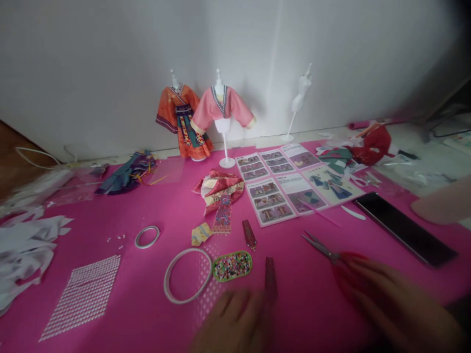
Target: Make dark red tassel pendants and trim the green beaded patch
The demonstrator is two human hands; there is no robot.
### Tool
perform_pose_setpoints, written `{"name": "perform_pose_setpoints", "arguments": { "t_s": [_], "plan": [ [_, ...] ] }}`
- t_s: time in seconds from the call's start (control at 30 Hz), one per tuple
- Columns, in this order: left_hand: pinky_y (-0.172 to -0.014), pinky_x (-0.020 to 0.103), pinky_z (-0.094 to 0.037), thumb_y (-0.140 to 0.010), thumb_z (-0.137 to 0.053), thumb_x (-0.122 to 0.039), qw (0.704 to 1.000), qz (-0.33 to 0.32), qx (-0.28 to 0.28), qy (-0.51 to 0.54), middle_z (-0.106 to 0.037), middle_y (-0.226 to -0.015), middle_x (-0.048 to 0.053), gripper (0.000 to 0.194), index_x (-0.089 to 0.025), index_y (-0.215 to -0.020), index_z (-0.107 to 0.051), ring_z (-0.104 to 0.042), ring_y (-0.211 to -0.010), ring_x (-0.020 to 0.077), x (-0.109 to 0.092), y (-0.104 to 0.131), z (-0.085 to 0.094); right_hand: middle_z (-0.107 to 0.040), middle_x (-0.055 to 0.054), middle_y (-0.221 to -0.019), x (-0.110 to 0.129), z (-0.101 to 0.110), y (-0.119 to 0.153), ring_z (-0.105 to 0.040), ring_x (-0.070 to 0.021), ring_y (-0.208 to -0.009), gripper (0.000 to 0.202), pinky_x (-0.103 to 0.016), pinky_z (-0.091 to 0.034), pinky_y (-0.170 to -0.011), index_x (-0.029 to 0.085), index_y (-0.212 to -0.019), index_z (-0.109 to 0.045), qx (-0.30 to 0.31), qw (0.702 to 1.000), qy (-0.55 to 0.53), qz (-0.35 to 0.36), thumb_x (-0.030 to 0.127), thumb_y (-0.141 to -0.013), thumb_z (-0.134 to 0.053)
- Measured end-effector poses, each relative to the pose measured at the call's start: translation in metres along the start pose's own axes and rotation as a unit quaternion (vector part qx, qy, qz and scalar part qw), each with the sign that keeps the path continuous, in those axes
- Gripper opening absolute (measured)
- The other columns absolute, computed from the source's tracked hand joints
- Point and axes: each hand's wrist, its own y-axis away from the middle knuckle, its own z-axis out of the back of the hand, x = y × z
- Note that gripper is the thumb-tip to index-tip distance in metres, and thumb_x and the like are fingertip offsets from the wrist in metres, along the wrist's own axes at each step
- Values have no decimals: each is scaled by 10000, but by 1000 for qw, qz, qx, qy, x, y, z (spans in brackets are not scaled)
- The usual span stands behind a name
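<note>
My left hand (235,318), blurred at the bottom middle, has its fingers curled. Its thumb side meets the lower end of a dark red patterned fabric strip (270,274). My right hand (393,299) is closed around the red handles of a pair of scissors (324,250). The blades point up and left, slightly apart, over the pink mat. Another small dark red strip (249,235) lies farther back, beside a patterned fabric piece (222,215) and a yellow fabric scrap (201,234). A green-rimmed tray of beads (221,280) lies just beyond my left hand.
A white ring of tape (167,282) and a smaller roll (137,240) lie left, near a rhinestone sheet (83,294). Dressed mini mannequins (222,110) stand behind, with a bare one (301,93). Instruction sheets (274,196) and a phone (405,228) are right.
</note>
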Motion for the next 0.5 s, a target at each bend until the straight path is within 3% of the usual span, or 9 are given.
{"name": "perform_pose_setpoints", "arguments": {
  "t_s": [0.1,0.2,0.37,0.5],
  "plan": [
    [-904,387,-466,-1037,-362,-204,995,-57,62,-54,-742,-1183,50,344,-162,-1143,-686,-624,-1048,235,14,-32,15,-643,-86,-1321,2,4,-7,-633,-329,-1168,386,-554,-530,-959,290,-1312,-577,2,1000,8,-4,440,-962,-514],
    [-936,413,-434,-1021,-401,-220,992,-64,82,-65,-728,-1242,38,328,-166,-1147,-698,-599,-1126,241,17,-50,15,-683,-89,-1235,5,8,-16,-679,-316,-1068,377,-525,-577,-880,279,-1275,-611,-5,1000,6,1,454,-953,-522],
    [-894,437,-464,-977,-474,-208,986,-52,129,-90,-737,-1214,83,284,-143,-1129,-706,-636,-1085,271,14,-55,8,-711,-103,-1123,10,7,-23,-703,-312,-966,344,-506,-596,-805,257,-1168,-664,-28,1000,2,-9,470,-923,-548],
    [-884,426,-470,-971,-492,-210,985,-38,140,-95,-743,-1187,96,270,-150,-1127,-703,-656,-1051,277,15,-55,12,-708,-101,-1128,10,3,-19,-710,-323,-933,384,-518,-596,-765,274,-1194,-638,-34,999,10,-36,494,-890,-557]
  ]
}}
